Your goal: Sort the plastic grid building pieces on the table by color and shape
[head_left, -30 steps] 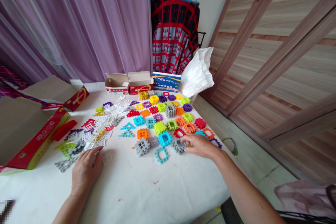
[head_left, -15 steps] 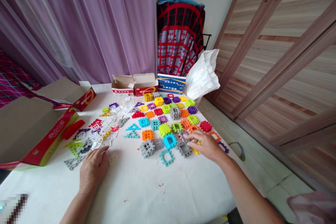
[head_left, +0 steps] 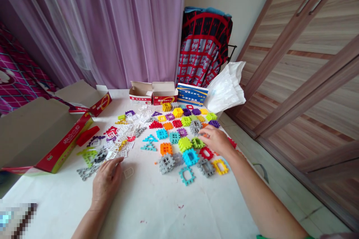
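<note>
"Stack of grey tiles (head_left: 195, 127), right of the frame's centre: which hand is nearer?"

"The right hand (head_left: 217, 140), clearly. It comes in from the lower right."

"How does the stack lie from its fingertips?"

"Just to their upper left. I can't tell from this angle whether they touch. The stack looks about square in outline, so no long axis stands out."

"And the grip?"

"Fingers bent and close together. Whether they pinch anything I can't tell; the hand hides its own underside."

"What's below it?"

"A lime green frame (head_left: 198, 143), just under the fingers."

"And the left hand (head_left: 106, 179)?"

"Well apart, lower left of centre, resting on the white tablecloth (head_left: 157, 201). Thumb and forefinger stand apart, nothing visible between them. White window pieces (head_left: 122, 153) lie just above its fingertips."
</note>
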`<state>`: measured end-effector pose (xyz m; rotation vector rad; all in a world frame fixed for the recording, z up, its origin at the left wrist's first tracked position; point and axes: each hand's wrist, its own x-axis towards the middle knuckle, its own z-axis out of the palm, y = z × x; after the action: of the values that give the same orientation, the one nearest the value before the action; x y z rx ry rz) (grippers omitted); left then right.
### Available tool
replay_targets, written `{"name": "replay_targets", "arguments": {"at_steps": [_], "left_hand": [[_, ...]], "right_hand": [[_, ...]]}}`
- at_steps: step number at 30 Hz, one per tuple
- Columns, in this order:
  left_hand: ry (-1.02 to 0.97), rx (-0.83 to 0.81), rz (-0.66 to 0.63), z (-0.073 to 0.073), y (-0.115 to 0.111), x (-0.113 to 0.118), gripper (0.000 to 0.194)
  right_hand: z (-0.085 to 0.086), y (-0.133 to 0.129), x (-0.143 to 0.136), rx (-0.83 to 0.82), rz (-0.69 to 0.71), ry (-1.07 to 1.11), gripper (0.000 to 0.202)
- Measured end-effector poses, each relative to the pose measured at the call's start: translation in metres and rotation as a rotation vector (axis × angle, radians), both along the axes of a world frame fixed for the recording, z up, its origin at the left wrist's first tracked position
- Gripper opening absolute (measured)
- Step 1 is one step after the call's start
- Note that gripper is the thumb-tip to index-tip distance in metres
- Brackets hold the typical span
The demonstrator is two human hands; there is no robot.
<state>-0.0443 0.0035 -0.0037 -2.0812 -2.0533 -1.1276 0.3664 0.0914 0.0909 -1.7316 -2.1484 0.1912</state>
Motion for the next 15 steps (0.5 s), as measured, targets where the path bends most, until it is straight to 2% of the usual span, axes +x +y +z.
{"name": "replay_targets", "arguments": {"at_steps": [3,6,15], "left_hand": [[-0.029,-0.011,0.020,-0.003,0.001,-0.003,0.029],[-0.035,-0.004,0.028,-0.004,0.001,-0.005,0.029],[0.036,0.064,0.003,-0.006,0.001,-0.006,0.028]], "right_hand": [[0.007,0.032,0.017,0.010,-0.091,-0.109,0.019],[0.006,0.056,0.022,-0.030,-0.087,-0.201,0.020],[-0.013,0.076,0.025,-0.030,-0.042,-0.248,0.018]]}}
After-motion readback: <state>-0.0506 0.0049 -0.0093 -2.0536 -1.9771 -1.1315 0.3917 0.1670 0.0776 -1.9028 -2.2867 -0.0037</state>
